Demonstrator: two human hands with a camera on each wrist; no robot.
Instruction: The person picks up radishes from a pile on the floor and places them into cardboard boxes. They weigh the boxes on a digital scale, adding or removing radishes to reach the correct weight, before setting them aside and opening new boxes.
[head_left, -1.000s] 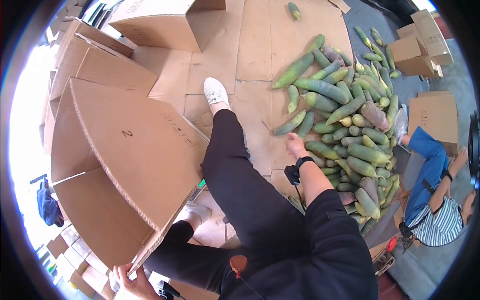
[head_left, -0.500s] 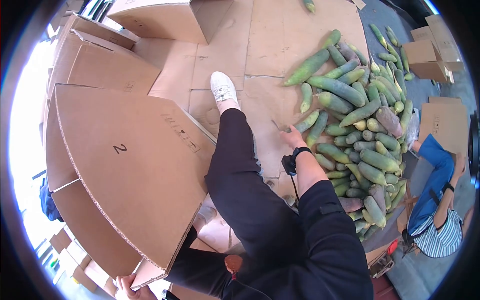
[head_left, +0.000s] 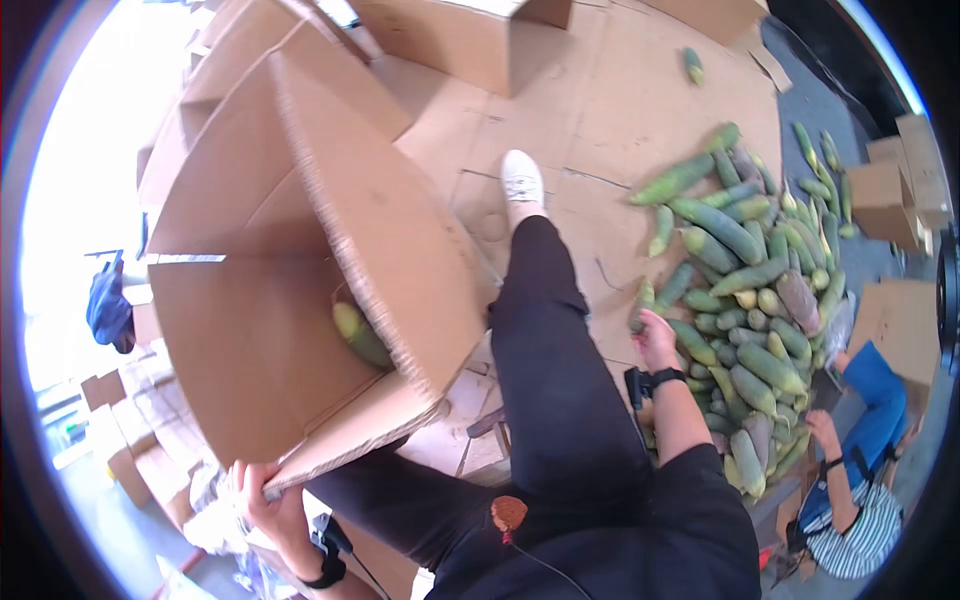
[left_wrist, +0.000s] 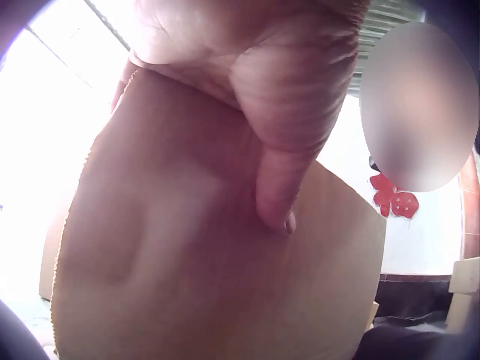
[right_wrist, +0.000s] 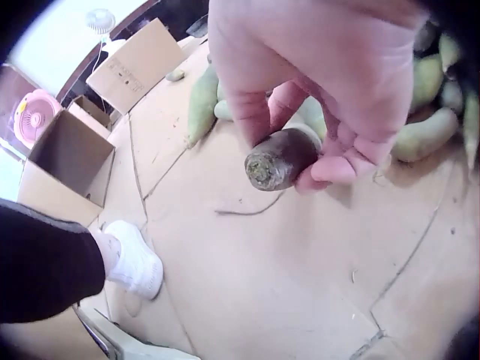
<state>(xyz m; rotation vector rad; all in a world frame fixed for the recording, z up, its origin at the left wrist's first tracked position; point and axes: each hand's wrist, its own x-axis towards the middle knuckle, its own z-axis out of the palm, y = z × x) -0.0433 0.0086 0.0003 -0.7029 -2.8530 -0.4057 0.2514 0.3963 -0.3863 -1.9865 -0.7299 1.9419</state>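
In the head view my left hand point(head_left: 268, 502) grips the near edge of a tilted cardboard box point(head_left: 230, 350), whose opening shows one green radish point(head_left: 360, 335) inside. The left wrist view has the thumb of that hand point(left_wrist: 262, 97) flat against the cardboard point(left_wrist: 217, 255). My right hand point(head_left: 656, 342) holds a green radish point(head_left: 642, 305) at the left side of a large pile of radishes point(head_left: 760, 290). In the right wrist view the fingers of the hand point(right_wrist: 315, 90) pinch this radish point(right_wrist: 281, 159) with its cut end facing the camera.
Cardboard sheets point(head_left: 590, 230) cover the floor. Another box point(head_left: 440, 40) stands beyond my shoe point(head_left: 522, 180). A single radish point(head_left: 693, 66) lies apart at the top. A person in a striped shirt point(head_left: 860, 535) is right of the pile, near more boxes point(head_left: 885, 195).
The box has tipped so its inside and the radish in it show. My right hand has closed round a radish at the pile's edge. The head view has shifted, moving the pile rightward.
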